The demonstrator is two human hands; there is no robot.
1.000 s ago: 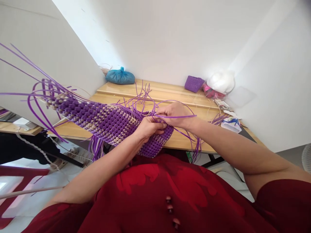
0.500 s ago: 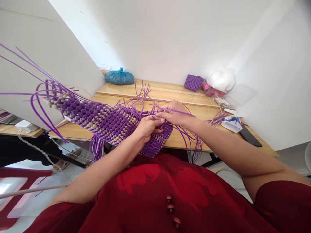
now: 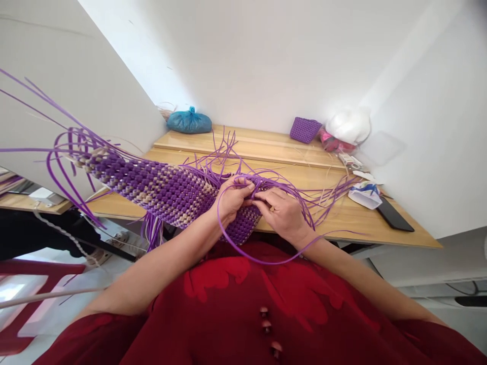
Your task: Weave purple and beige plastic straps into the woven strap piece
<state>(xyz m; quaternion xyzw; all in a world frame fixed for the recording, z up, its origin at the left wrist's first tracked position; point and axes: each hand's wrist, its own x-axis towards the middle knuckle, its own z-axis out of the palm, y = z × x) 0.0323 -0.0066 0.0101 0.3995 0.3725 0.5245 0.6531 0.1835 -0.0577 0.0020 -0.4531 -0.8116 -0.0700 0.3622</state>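
A long woven piece (image 3: 160, 185) of purple and beige plastic strips stretches from the upper left down to my lap, with loose purple strips (image 3: 236, 152) fanning off both ends. My left hand (image 3: 232, 200) grips the near end of the weave, fingers curled over its edge. My right hand (image 3: 283, 215) lies just beside it, fingertips pinched on one purple strip (image 3: 262, 261) that loops down in a wide arc over my red top. Both hands touch at the weave's end.
A wooden table (image 3: 342, 215) stands in front, with a raised shelf behind. On it are a blue bag (image 3: 189, 121), a small purple woven pouch (image 3: 304, 130), a white bag (image 3: 349, 125), a white packet (image 3: 365, 195) and a black flat object (image 3: 395, 217). A white panel stands at left.
My right hand has drawn back from above the weave toward my body, pulling a purple strip into a big loop below. My left hand has stayed on the weave.
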